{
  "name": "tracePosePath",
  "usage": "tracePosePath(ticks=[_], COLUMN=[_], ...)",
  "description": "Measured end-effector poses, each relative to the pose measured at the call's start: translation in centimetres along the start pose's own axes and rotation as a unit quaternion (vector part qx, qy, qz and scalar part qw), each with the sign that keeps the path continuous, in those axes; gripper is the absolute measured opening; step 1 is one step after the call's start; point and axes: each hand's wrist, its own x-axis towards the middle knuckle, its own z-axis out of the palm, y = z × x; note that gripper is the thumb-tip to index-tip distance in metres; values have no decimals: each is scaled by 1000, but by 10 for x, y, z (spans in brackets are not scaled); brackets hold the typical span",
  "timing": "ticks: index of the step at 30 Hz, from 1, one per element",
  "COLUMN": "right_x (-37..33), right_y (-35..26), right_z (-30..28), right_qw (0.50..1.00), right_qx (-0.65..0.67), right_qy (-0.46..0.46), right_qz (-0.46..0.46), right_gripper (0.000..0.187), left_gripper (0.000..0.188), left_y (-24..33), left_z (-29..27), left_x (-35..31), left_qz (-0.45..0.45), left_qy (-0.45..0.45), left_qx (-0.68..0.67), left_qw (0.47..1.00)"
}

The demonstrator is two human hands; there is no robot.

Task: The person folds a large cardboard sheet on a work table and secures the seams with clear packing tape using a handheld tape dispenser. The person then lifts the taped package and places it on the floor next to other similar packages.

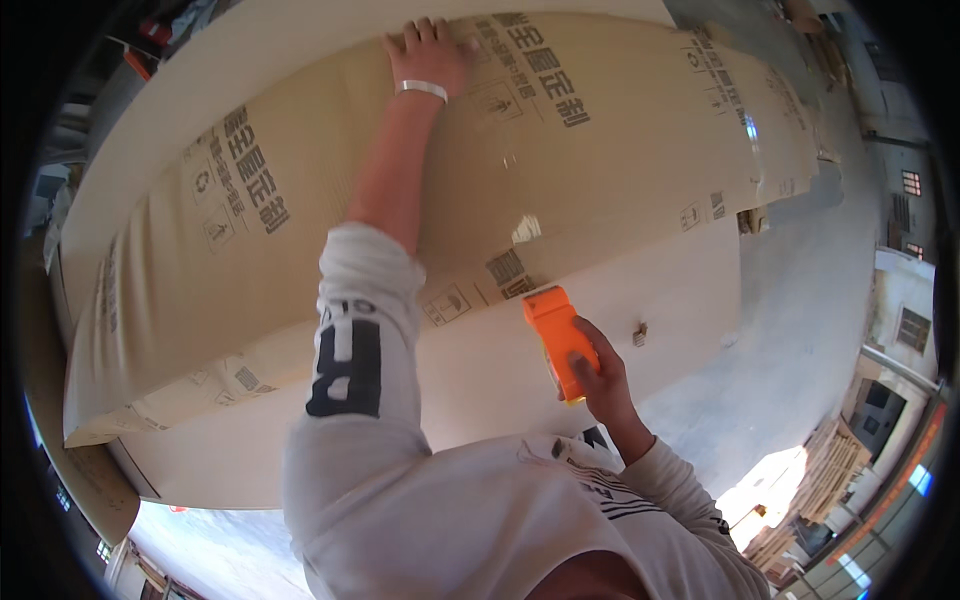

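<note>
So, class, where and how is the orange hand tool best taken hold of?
Probably by the lower half of the orange hand tool, coming from the right: its long body slants down toward the right hand, leaving the dark-edged upper end free near the brown cardboard.

Pale sweatshirt (490, 510), black sleeve print (368, 370), 1 wristband (424, 91).

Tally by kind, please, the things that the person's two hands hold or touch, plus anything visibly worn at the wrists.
Orange tape dispenser, in the right hand: 1
Brown cardboard-covered package, under the left hand: 1
Pale wristband, on the left wrist: 1
Total: 3
</note>
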Motion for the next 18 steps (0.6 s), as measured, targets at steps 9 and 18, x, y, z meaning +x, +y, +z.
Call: tracePosePath(ticks=[9,18], right_x=[-3,-16], right_y=[21,33], right_z=[-7,-4], right_qw=[996,992], right_qx=[20,59], right_qy=[5,-19], right_qz=[-86,-106], right_gripper=[51,51], left_gripper=[110,113], left_y=[29,34], left_z=[-179,-177], left_x=[-217,-240], left_qz=[212,180], left_qy=[-272,-284], left_qx=[-59,5], left_qw=[937,942])
